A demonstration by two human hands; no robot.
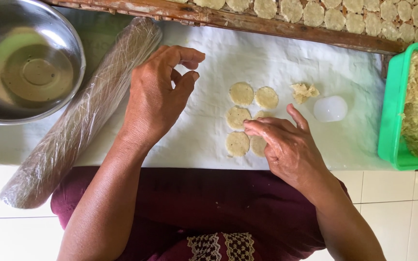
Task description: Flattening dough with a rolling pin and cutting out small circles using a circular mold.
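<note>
The right hand (pixel 289 147) lies flat, fingers loosely spread, its fingertips (pixel 251 127) resting among the small round dough discs (pixel 241 94) on the white cloth (pixel 267 58); its grip holds nothing. The left hand (pixel 158 94) hovers over the cloth, thumb and forefinger curled close but empty. A plastic-wrapped roller (pixel 81 116) lies left, beside a steel bowl (pixel 27 63). Right of the discs sit dough scraps (pixel 304 92), a white round cutter (pixel 330 108) and a green tub (pixel 397 111).

Left hand (pixel 158 94) hovering at centre-left of frame, fingers curling loosely, thumb and forefinger nearly pinching, holding nothing. Right hand (pixel 286 145) lying palm-down at centre-right, fingers pointing left, forearm angling in from the lower right.
</note>
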